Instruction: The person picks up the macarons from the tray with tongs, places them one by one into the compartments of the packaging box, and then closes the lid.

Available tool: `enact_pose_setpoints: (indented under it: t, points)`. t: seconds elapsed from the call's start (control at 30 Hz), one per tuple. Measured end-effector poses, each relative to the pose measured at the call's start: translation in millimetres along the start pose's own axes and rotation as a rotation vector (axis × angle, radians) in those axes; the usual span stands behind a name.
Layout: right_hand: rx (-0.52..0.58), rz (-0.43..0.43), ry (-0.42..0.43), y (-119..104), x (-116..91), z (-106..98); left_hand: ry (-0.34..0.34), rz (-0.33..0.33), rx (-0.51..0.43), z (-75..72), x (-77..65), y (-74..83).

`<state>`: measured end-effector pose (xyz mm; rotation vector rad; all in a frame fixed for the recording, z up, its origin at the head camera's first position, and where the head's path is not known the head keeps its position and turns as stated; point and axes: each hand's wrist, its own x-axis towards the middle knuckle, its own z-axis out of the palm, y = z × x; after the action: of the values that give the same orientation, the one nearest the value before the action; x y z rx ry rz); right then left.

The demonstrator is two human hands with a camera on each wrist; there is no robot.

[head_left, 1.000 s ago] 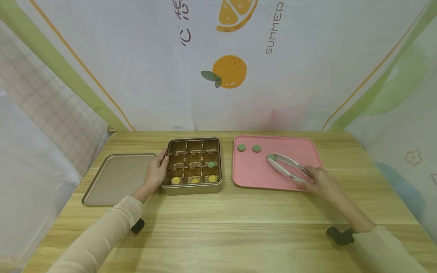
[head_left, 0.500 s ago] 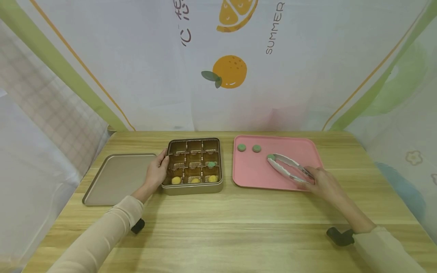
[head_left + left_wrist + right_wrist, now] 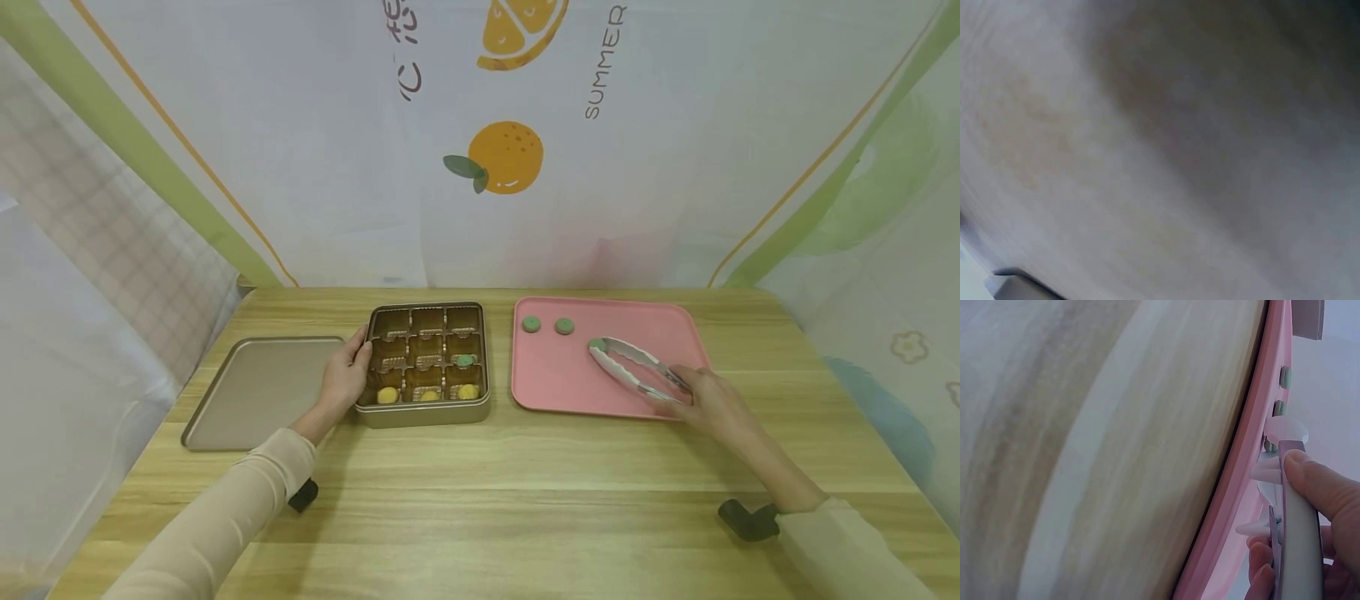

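My right hand [image 3: 705, 398] grips a pair of tongs [image 3: 637, 367] with pale scalloped tips and metal handles. In the right wrist view, the thumb lies along one arm of the tongs [image 3: 1297, 519] and the fingers curl under the other. Their tips sit around a small round green sweet [image 3: 597, 343] on the pink tray [image 3: 555, 387]. Two more green sweets [image 3: 564, 326] lie near its far left corner. My left hand [image 3: 345, 379] holds the left side of a tin box [image 3: 427, 415]. Inside is a brown divided insert: yellow sweets [image 3: 387, 395] in the front row, one green sweet [image 3: 465, 360] mid-right.
Left of the tin lies a flat metal lid [image 3: 262, 387], partly behind the left forearm. Both boxes and trays stand on a wood-grain table [image 3: 510, 508]. A printed cloth [image 3: 337, 167] hangs behind the far edge. The left wrist view is mostly blurred.
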<state>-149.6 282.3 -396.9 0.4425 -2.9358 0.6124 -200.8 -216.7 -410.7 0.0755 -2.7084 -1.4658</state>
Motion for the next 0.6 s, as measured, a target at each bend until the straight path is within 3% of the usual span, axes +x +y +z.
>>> enact_pose_setpoints:
  t: [0.23,0.47,0.6]
  points:
    - [0.004,-0.001,0.010,-0.5,1.1,-1.5,0.008,0.000,-0.008,0.5,0.3,-0.1]
    - [-0.003,-0.092,0.085,-5.2,5.1,-1.3,0.003,0.008,0.000,0.6,0.2,-0.1]
    - [0.009,-0.113,0.081,-15.4,12.3,-3.8,-0.009,0.006,-0.003,0.6,-0.4,-0.7]
